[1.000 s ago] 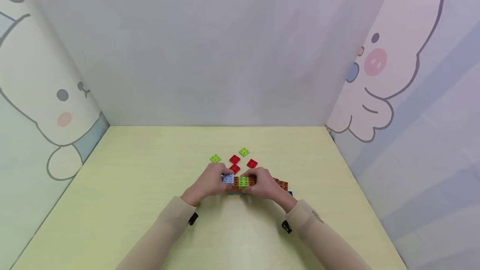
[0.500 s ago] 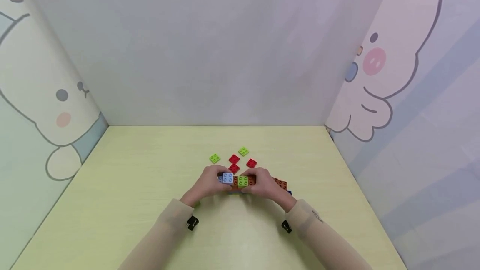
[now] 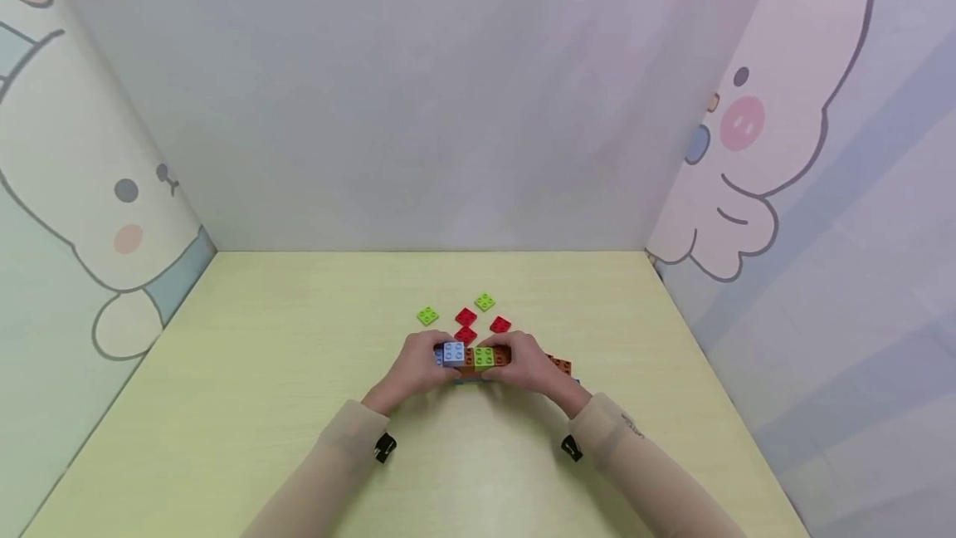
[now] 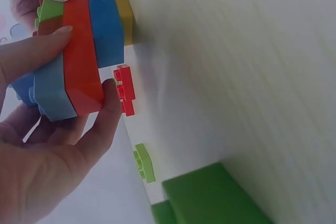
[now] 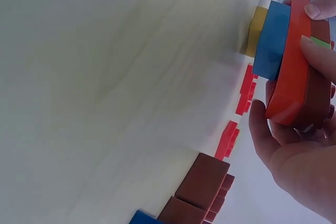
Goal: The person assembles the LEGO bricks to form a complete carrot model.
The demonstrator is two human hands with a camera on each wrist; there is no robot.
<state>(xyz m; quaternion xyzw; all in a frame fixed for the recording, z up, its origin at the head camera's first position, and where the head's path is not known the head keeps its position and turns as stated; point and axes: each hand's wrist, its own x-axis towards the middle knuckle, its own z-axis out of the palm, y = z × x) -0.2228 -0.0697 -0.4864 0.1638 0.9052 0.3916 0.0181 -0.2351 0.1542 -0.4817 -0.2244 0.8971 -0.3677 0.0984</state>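
Observation:
Both hands hold one stack of toy building bricks near the middle of the table. A long orange brick (image 4: 81,45) runs through it, over a blue brick (image 4: 106,24) and a yellow brick (image 4: 125,17). On top are a light blue brick (image 3: 453,353), a lime brick (image 3: 484,357) and brown bricks (image 5: 315,95). My left hand (image 3: 414,365) grips the light blue end, thumb on the orange brick's near side. At the other end, my right hand (image 3: 526,365) grips with thumb in front and fingers behind. The fingers hide part of the stack.
Several red plates (image 3: 465,335) and lime plates (image 3: 427,315) lie behind the stack. Brown bricks (image 5: 202,182) and a dark blue brick (image 5: 140,217) lie by the right wrist. A green brick (image 4: 210,195) stands near the left wrist. Patterned cloth walls border the table (image 3: 284,314).
The left hand has shifted slightly around the light blue end, and another blue brick has come into sight beside it. The right hand keeps its grip with almost no movement.

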